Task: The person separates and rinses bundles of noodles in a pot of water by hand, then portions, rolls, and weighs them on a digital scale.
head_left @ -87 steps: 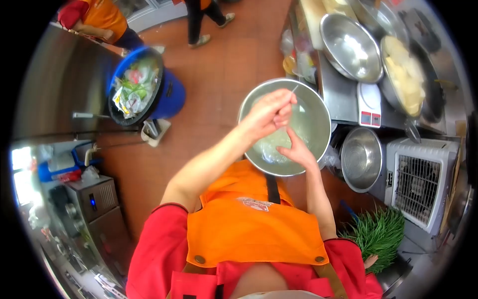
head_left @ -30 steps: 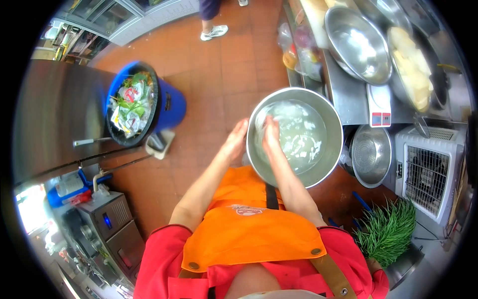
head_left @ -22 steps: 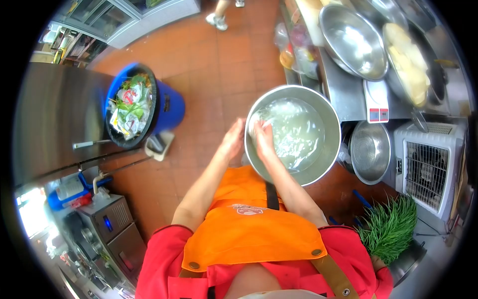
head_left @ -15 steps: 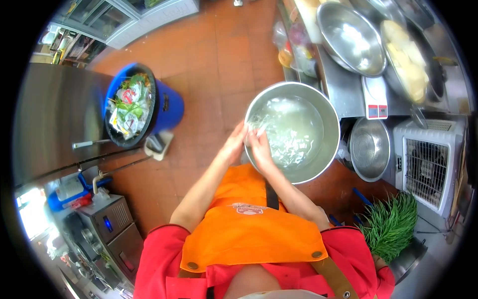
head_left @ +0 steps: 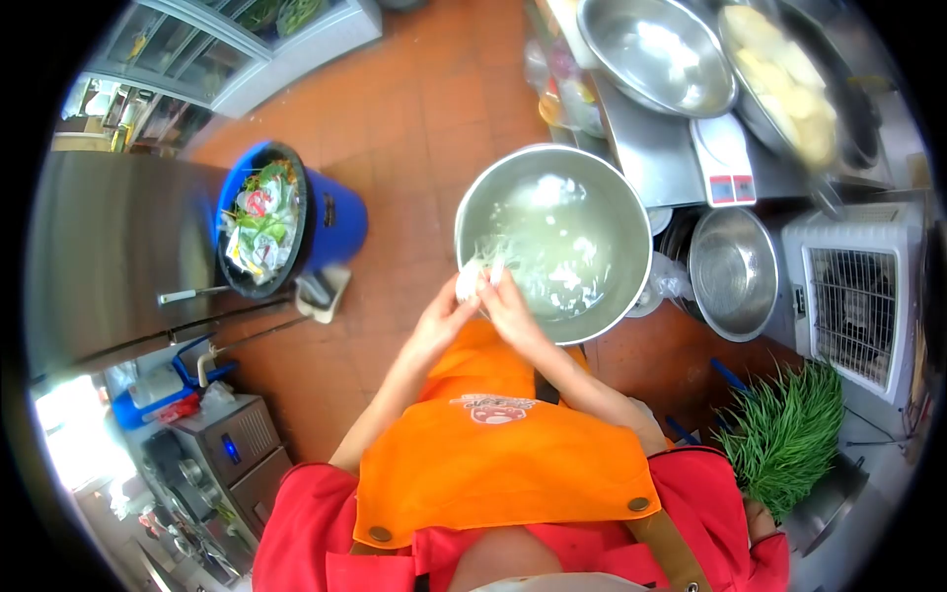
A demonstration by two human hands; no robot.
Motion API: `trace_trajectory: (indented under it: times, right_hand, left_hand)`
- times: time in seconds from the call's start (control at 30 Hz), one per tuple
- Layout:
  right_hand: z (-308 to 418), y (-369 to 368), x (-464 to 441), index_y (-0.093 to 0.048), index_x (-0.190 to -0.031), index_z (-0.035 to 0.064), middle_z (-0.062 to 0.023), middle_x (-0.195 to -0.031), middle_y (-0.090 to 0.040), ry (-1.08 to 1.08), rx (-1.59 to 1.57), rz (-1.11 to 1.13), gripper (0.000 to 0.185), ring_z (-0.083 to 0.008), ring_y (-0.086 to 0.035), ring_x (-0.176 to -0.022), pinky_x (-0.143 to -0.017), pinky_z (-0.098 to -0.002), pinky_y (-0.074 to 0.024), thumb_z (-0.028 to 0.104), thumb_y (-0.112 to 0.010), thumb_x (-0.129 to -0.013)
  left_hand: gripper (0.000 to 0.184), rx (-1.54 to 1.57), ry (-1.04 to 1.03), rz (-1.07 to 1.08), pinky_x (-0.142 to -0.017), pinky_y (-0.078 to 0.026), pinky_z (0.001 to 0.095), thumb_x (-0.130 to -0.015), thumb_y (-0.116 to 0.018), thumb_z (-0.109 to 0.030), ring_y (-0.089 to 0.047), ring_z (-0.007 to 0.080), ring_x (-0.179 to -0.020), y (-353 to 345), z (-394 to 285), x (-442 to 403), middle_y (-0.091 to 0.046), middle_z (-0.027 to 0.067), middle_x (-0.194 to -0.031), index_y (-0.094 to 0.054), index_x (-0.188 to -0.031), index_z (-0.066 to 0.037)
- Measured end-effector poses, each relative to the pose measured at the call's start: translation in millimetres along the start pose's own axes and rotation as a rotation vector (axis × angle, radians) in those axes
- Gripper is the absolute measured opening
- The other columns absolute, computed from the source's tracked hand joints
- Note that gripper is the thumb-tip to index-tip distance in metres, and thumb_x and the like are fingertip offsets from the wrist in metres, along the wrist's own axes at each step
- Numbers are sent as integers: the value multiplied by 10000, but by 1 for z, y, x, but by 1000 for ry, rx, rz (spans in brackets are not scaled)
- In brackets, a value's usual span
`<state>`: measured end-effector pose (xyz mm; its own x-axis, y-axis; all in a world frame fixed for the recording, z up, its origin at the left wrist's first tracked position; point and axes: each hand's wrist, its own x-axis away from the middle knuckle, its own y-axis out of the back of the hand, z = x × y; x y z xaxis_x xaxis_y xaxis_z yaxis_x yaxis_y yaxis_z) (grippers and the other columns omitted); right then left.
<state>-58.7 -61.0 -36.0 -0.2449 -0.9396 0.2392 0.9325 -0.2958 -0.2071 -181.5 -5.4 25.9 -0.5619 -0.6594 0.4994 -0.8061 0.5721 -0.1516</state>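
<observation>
Close together at the near left rim of a large metal pot (head_left: 636, 286) are my two hands. My left hand (head_left: 446, 314) is closed around a white piece (head_left: 470, 280), whose kind I cannot make out. Beside it, my right hand (head_left: 505, 308) has its fingers pinched on the same white piece. Thin pale strands (head_left: 505, 249) show just beyond the fingertips, above or in the water. Cloudy water (head_left: 552, 222) fills part of the pot, with bright glints and pale bits on it.
A blue bin (head_left: 335, 219) of scraps stands left. Metal bowls (head_left: 659, 54), a scale (head_left: 728, 163) and pale peeled pieces (head_left: 784, 89) sit on the right counter. Below are a metal basin (head_left: 732, 271), a caged appliance (head_left: 853, 306) and long greens (head_left: 784, 439).
The view has shifted, and the pot now appears further left and slightly higher. My hands have drawn slightly down and left with it, and the white piece shows more clearly between them.
</observation>
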Motion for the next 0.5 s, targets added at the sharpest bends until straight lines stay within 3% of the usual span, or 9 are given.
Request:
trace_trajectory:
  times: [0.07,0.17,0.2,0.3,0.4,0.43,0.5]
  right_hand:
    - [26,14,3,-481,-1092,8,-107,-921,-581,70,34,-32,220,-173,-558,-859,-791,-320,-456,191,-480,-971]
    - [68,47,4,-466,-1179,0,-81,-1067,-555,-30,47,44,265,-153,-523,-1003,-883,-303,-432,177,-463,-981]
    - [84,58,4,-456,-1227,3,-108,-1118,-564,-11,144,53,313,-177,-528,-1059,-921,-321,-421,191,-474,-978]
    - [129,90,0,-460,-1257,9,-121,-1122,-581,73,281,96,352,-193,-540,-1079,-934,-335,-419,218,-486,-975]
    - [163,115,-8,-489,-1136,-10,-208,-970,-603,305,505,117,309,-320,-608,-891,-789,-381,-471,254,-459,-977]
    - [170,120,-13,-504,-1118,-11,-236,-979,-604,268,512,122,309,-349,-607,-914,-814,-381,-465,259,-462,-976]
    - [196,125,-12,-499,-1133,-3,-241,-967,-608,314,523,167,306,-367,-605,-902,-828,-382,-463,257,-472,-973]
  left_hand:
    - [553,-90,-65,47,-1052,-338,323,-912,-585,-105,-436,190,-1248,-7,0,-9,-473,117,-1336,-333,-1389,18]
    - [585,-339,-163,45,-1000,-397,309,-887,-622,-106,-482,198,-1199,-32,-14,-28,-501,132,-1291,-329,-1378,19]
    - [594,-425,-229,33,-947,-441,308,-876,-645,-133,-522,204,-1146,-50,-37,-27,-529,151,-1248,-341,-1364,14]
    - [597,-546,-405,36,-911,-464,316,-868,-660,-160,-548,207,-1105,-79,-60,-40,-547,165,-1213,-356,-1353,7]
    - [582,-558,-452,54,-932,-446,351,-836,-683,-188,-553,255,-1116,-98,-90,-45,-551,191,-1221,-410,-1316,-4]
    - [566,-568,-461,60,-951,-433,364,-827,-685,-195,-552,279,-1131,-100,-99,-46,-552,202,-1225,-433,-1298,-11]
    - [588,-593,-501,102,-933,-451,334,-838,-688,-165,-556,229,-1101,-101,-113,-47,-560,157,-1199,-406,-1327,2]
